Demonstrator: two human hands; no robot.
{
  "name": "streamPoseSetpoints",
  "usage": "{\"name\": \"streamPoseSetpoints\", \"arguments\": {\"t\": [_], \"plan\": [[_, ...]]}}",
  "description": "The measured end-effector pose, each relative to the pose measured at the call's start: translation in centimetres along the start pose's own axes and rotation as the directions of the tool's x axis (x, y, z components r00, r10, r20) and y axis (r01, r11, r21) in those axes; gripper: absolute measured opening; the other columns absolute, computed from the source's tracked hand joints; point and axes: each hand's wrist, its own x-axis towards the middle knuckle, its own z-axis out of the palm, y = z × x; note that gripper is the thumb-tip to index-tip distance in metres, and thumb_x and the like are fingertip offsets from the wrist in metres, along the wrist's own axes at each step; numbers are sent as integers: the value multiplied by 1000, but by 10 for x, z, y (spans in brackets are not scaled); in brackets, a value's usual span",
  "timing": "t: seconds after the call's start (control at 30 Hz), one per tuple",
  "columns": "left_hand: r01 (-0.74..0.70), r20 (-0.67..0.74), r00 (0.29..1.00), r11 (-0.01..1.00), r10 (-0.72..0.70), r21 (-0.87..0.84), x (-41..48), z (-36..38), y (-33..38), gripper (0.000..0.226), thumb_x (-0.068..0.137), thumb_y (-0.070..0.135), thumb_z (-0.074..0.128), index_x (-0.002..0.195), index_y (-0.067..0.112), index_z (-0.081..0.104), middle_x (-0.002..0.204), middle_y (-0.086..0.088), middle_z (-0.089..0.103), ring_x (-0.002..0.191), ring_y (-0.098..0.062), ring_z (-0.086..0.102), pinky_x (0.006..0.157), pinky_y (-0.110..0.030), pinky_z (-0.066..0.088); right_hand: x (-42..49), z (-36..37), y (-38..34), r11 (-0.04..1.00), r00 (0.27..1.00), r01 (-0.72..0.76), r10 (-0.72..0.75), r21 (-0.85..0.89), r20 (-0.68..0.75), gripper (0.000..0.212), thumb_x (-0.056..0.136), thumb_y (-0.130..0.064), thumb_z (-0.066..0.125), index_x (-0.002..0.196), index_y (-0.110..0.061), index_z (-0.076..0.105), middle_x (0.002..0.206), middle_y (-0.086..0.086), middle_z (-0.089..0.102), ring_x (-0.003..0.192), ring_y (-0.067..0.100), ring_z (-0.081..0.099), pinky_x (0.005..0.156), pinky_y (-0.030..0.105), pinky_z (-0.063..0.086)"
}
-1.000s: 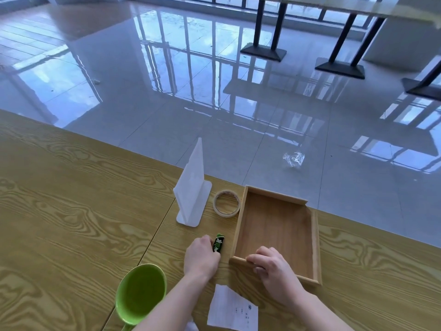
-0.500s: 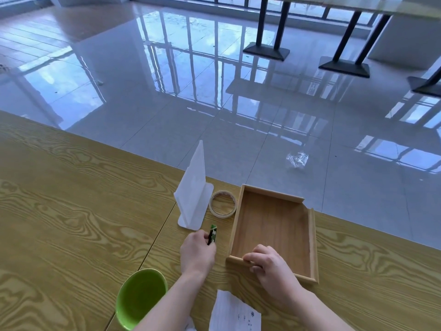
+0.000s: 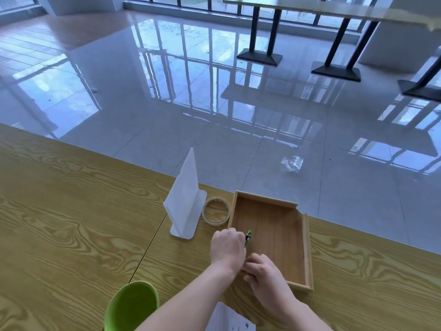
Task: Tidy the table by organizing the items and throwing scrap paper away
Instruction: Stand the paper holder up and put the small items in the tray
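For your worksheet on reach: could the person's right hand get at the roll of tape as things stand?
Probably yes, but not directly. The right hand grips the wooden tray's near edge, and the left hand, holding a small green item, lies between it and the tape roll. It would have to let go first.

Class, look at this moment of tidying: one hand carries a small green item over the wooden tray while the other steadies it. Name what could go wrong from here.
1. The left hand pinches the small green item only by its end; it might slip before it is set down in the tray.
2. The tray and tape roll sit near the table's far edge; a push could send them off.
3. The left forearm passes close to the green cup, which could be knocked.
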Motion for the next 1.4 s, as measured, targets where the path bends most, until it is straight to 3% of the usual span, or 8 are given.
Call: {"name": "streamPoseSetpoints", "arguments": {"t": [0.23,0.37,0.63,1.0,1.13,1.2,1.27,1.4], "plan": [[113,-202,957,907,-209,-406,-2,3,-22,16,93,29,60,105,22,69,97,2,69,84,-13,64,66,-22,48,-1,3,4,1000,999,9,-8,30,-46,38,84,-7,63,111,-32,71,98,-12,60,90,17,51,82,27,46],[292,-22,950,908,-313,-301,19,-1,-50,38,97,24,55,135,20,51,111,-4,70,97,-22,67,77,-33,54,-2,2,3,999,999,19,-18,29,-45,35,85,-7,65,109,-32,71,98,-13,60,91,14,51,81,25,46],[305,45,952,950,-302,-71,38,3,-62,11,98,17,54,101,13,63,89,-4,67,74,-18,61,65,-30,56,-2,-1,2,999,999,35,-34,30,-40,36,88,-9,63,116,-30,70,104,-11,61,95,13,50,84,24,44],[65,-327,922,915,-208,-399,4,-25,-29,8,91,16,68,97,16,73,79,-2,69,66,-18,62,56,-31,52,-3,2,6,998,998,41,-38,51,-59,33,86,-10,65,112,-29,71,101,-13,60,94,10,51,85,24,45],[-89,-313,950,946,-13,-311,-26,-22,-8,11,81,14,78,88,20,73,68,3,62,56,-16,57,47,-25,42,-6,-12,10,904,962,-105,198,414,-187,26,81,-10,72,104,-21,75,100,-13,67,89,6,64,80,22,53],[-137,-283,958,947,51,-292,-34,-16,0,17,75,14,83,88,20,74,68,4,64,57,-15,60,48,-21,38,-9,-27,19,726,821,-185,485,662,-302,18,84,-11,74,102,-14,71,89,-1,73,79,16,71,71,33,59],[-179,-254,961,943,107,-279,-40,-10,7,18,74,16,84,87,21,74,69,5,65,59,-14,60,47,-21,41,-10,-45,26,495,707,-192,668,847,-230,24,88,-22,72,107,-10,62,86,8,73,71,25,73,57,36,60],[-235,-207,960,946,190,-224,-45,1,17,14,76,20,81,84,21,71,68,4,62,60,-17,59,43,-29,47,-4,-57,35,676,728,-405,646,616,-230,27,87,-20,73,110,-18,60,82,3,71,55,13,70,46,22,54]]}}
